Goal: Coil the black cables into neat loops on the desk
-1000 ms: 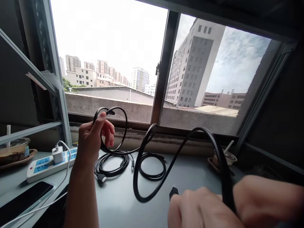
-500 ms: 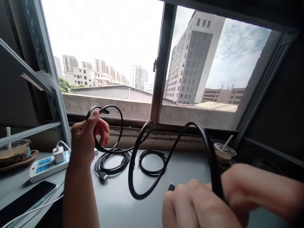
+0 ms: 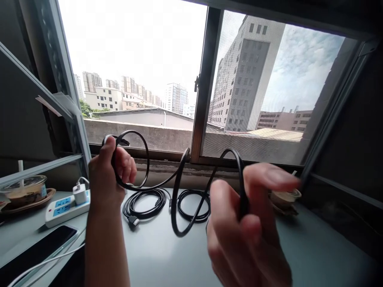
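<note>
A black cable (image 3: 176, 191) hangs in loose, twisted loops above the desk between my two hands. At the left, my left hand (image 3: 112, 167) is closed round one end of it, thumb on top, with a loop standing out to the right of the fingers and a short end showing behind. My right hand (image 3: 245, 227), close to the camera and slightly blurred, has the cable running down between its fingers. Its index finger points off to the right while the other fingers are curled. Whatever lies lower in that hand is hidden.
Two coiled black cables, a left coil (image 3: 143, 205) and a right coil (image 3: 194, 205), lie on the desk (image 3: 161, 255). At left are a white power strip (image 3: 67, 209) with a charger, a phone (image 3: 44, 251) and a drink cup (image 3: 25, 189). Another cup (image 3: 285, 197) stands right, before the window.
My right hand has turned and come up, its fingers now showing with the cable between them. The cable's right arch has moved left and shrunk. My left hand keeps its grip.
</note>
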### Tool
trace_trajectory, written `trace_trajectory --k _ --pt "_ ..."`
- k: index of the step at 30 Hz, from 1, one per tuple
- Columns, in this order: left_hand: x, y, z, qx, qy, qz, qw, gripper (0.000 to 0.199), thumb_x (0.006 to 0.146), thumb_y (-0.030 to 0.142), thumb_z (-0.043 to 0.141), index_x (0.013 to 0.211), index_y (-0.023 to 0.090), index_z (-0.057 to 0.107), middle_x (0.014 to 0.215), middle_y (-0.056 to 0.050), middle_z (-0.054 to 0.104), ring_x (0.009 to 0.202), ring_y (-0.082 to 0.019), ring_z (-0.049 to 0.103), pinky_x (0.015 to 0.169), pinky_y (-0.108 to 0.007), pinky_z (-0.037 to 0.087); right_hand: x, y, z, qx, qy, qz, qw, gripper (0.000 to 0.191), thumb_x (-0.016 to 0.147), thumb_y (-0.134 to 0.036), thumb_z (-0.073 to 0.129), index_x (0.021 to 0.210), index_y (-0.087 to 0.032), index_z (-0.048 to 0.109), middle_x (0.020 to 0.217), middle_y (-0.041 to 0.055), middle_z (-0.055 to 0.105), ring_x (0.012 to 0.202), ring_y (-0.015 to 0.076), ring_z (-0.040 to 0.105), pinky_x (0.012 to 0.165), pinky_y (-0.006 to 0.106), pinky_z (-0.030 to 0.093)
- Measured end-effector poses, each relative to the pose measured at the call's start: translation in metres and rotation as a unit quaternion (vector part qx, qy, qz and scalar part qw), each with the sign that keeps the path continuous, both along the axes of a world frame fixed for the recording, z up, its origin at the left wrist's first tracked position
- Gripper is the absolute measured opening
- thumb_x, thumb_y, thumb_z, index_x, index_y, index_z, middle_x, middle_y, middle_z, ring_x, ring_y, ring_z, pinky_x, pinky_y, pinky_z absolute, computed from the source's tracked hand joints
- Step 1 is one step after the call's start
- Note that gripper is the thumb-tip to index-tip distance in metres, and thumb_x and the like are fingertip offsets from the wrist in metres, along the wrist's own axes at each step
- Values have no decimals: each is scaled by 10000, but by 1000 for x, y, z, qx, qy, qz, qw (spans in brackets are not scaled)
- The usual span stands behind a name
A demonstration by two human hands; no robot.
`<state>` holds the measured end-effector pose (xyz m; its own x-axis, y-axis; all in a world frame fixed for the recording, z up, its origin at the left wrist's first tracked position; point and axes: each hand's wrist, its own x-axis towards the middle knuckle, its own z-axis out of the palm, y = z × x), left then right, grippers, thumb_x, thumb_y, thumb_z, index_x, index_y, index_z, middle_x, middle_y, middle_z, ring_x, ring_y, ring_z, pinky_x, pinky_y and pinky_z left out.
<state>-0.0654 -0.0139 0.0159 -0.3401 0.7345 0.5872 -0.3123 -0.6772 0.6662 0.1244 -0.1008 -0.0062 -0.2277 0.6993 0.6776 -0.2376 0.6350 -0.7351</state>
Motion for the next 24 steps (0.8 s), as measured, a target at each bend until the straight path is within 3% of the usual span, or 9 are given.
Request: trace_trajectory --k 2,3,5,7,10,13,18,22,24 --pt "9 -3 3 -9 -57 -75 995 555 934 360 338 406 194 284 288 45 190 216 -37 184 259 -194 153 -1 21 6 8 -2 11 1000 277 858 -548 434 990 -323 525 732 -41 560 320 12 302 273 142 242" --pt "14 -4 4 -22 -69 -107 992 557 945 363 305 418 190 253 285 52 175 215 -37 157 258 -194 150 0 33 8 7 -13 -16 1000 253 864 -504 464 967 -283 533 778 -29 563 346 2 291 291 135 238" --pt "25 -6 3 -50 -56 -138 988 545 943 390 303 442 184 241 285 64 182 219 -36 136 255 -185 138 3 55 7 9 -33 -120 992 245 857 -462 500 906 -228 556 815 -17 553 390 -6 299 325 126 246" --pt "34 -5 0 -78 0 -140 987 522 916 429 360 459 187 286 286 69 224 222 -38 157 244 -172 111 5 69 4 -15 -56 -204 977 279 834 -465 528 971 -223 551 822 -15 548 397 -4 320 344 134 263" --pt "38 -3 -4 -126 124 -120 977 484 876 458 422 475 189 392 279 48 333 215 -59 260 230 -164 160 6 73 0 -37 -112 -263 958 361 791 -467 573 1057 -226 536 810 -19 556 387 6 351 367 152 304" --pt "35 -1 -7 -150 184 -58 970 475 845 456 476 462 177 450 278 23 397 214 -84 348 245 -174 243 6 71 -1 -24 -140 -305 942 369 771 -437 594 1066 -218 554 810 -17 583 382 14 361 386 165 332" --pt "26 9 -13 -87 171 27 981 566 814 576 463 417 173 438 290 21 377 238 -79 377 279 -180 281 17 96 -8 -41 -129 -351 927 439 752 -427 602 1134 -213 571 899 19 641 414 35 402 445 196 384" --pt "20 12 -13 -15 117 52 992 641 728 710 451 382 177 365 308 33 318 268 -63 337 297 -184 302 38 121 -16 -75 -148 -374 912 431 745 -514 576 994 -178 678 867 57 670 450 75 450 475 227 386" --pt "16 9 -10 -1 63 38 997 662 700 751 423 378 179 333 309 46 256 269 -55 270 267 -181 241 48 125 -18 -99 -154 -378 908 482 739 -584 548 905 -162 710 858 74 676 421 76 433 451 237 360"
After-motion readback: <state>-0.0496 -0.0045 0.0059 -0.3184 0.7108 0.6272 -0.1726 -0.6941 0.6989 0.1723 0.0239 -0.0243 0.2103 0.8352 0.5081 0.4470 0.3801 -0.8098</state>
